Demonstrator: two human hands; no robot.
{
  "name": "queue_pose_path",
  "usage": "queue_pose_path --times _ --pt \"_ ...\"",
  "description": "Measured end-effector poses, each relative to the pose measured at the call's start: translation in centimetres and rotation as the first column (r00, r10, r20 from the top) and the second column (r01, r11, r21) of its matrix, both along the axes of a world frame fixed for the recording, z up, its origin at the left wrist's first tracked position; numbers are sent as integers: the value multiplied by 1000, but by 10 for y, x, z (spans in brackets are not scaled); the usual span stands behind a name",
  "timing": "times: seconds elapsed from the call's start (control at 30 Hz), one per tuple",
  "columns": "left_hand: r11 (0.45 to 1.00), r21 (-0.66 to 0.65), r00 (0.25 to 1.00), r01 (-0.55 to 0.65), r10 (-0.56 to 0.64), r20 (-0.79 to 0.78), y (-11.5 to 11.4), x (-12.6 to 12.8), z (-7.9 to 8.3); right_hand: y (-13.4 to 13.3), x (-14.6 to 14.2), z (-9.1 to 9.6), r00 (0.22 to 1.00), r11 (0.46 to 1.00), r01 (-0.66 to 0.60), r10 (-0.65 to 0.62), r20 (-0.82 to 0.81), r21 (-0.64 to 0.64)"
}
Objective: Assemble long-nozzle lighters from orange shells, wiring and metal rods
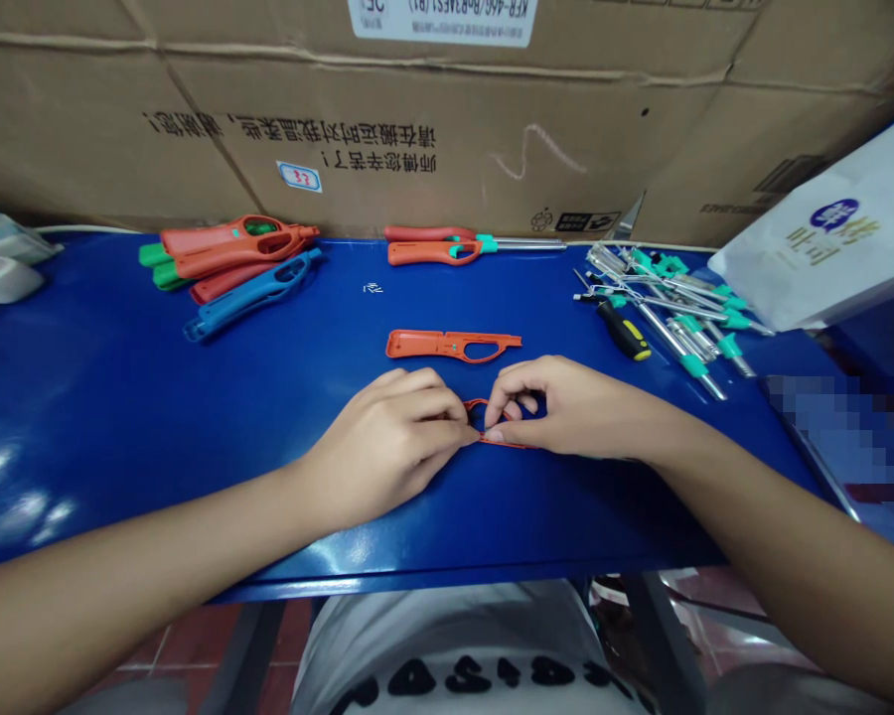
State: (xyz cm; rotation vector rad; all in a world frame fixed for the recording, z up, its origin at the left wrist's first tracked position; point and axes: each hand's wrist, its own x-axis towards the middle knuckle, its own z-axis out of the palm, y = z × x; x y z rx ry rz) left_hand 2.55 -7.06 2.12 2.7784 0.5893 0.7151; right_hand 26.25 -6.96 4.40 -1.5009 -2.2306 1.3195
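Note:
Both my hands meet at the middle of the blue table over an orange lighter shell half, which they mostly cover. My left hand is closed on the shell's left part, its fingers pressed together. Thumb and fingertips of my right hand pinch at the shell beside the left fingertips; whether something small sits between them is hidden. Just beyond lies another orange shell half, its hollow inside facing up. Farther back rests a lighter with an orange body and a metal tube.
Orange, green and blue shells are piled at back left. Small white pieces lie mid-table. Metal tubes with teal parts and a black-yellow screwdriver lie right, near a white bag. A cardboard box walls the back.

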Motion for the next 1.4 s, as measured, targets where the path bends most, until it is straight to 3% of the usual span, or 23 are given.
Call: queue_pose_path --times 0.4,0.57,0.67,0.97,1.4 --pt "1000 -7 998 16 -15 61 2 -3 -3 1 1 0 1000 1000 -7 7 -13 -3" --pt "979 -205 982 -17 55 178 16 -10 10 1 3 -2 999 1000 -18 19 -49 21" --pt "952 -287 988 -106 135 81 30 -18 16 2 5 -3 998 999 -32 34 -57 26" --pt "842 -539 998 7 -39 -49 45 -24 12 2 8 1 998 997 -52 54 -36 49" --pt "902 -431 999 35 -39 -1 33 -20 10 4 13 1 998 997 -47 49 -27 54"
